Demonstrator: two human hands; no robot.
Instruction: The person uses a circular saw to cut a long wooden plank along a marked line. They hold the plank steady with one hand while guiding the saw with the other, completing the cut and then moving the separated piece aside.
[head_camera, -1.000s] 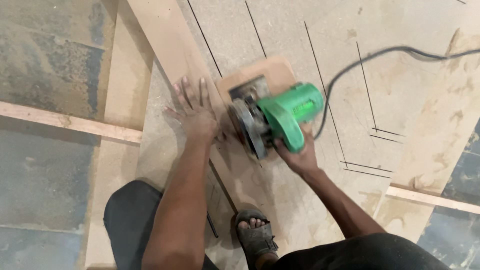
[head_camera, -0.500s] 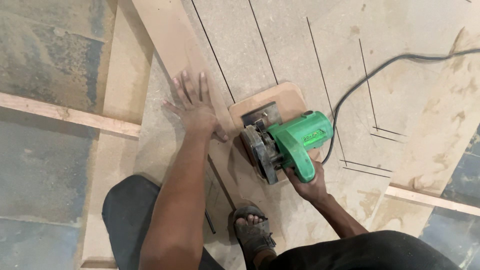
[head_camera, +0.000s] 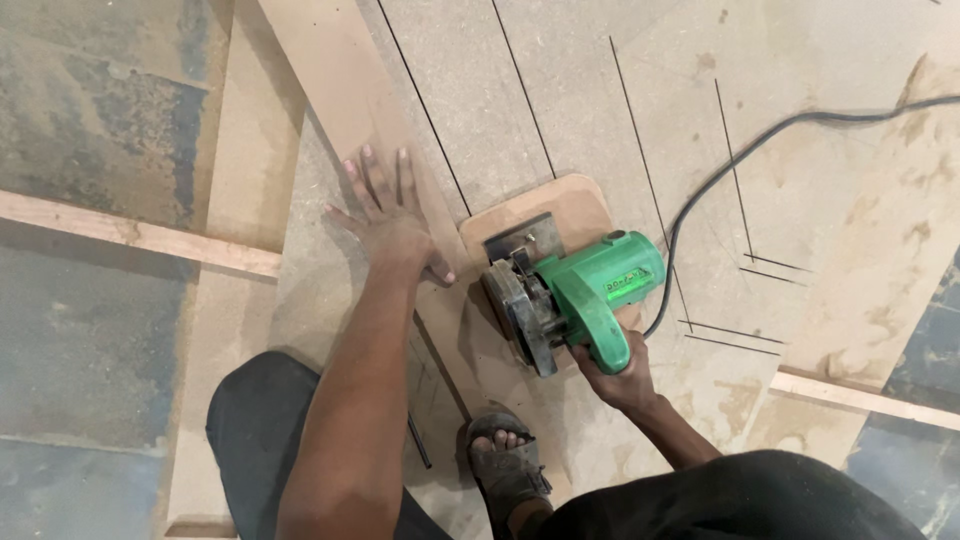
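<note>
- Right hand (head_camera: 612, 372): clenched around the rear handle of the green saw (head_camera: 572, 300), gripping it from below in the view.
- Saw: sits flat on its wooden base plate (head_camera: 560, 210) on top of the board (head_camera: 620, 120); blade guard faces the left hand, motor housing points right.
- Left hand (head_camera: 392, 222): released, fingers spread, palm pressed flat on a narrow strip (head_camera: 345, 90) that lies on the board just left of the saw.
- Black cord (head_camera: 760, 140): runs from the saw's motor end across the board to the right edge of view.
- Board: marked with several long dark lines running lengthwise, plus short marks near the cord.
- A sandalled foot (head_camera: 505, 465) rests on the board below the saw.
- A wooden batten (head_camera: 130, 235) runs under the panels at left.
</note>
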